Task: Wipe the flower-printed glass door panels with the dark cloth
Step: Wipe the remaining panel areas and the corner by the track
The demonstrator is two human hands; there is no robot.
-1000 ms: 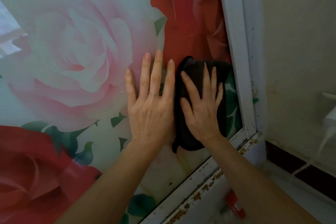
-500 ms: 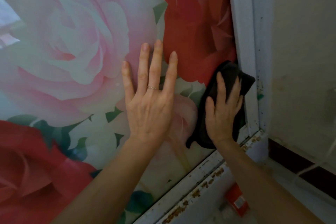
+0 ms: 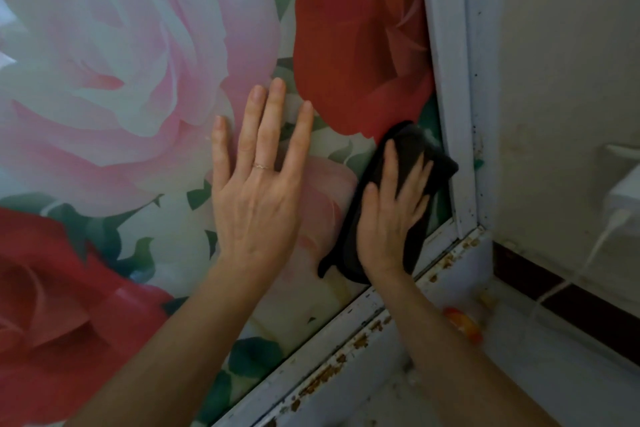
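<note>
Right hand [image 3: 391, 215] presses the dark cloth [image 3: 412, 149] flat (fingers straight) against the glass door panel [image 3: 138, 80], beside the white frame [image 3: 446, 80]. Left hand [image 3: 258, 194] rests open-palmed on the glass.

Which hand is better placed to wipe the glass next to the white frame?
The right hand: it presses the dark cloth on the glass beside the frame. The left hand lies flat and bare, farther away.

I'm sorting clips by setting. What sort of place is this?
Probably a home, beside a door: a rose-printed glass panel in a worn white frame, a plain wall with dark tile skirting, and a white charger plugged in.
</note>
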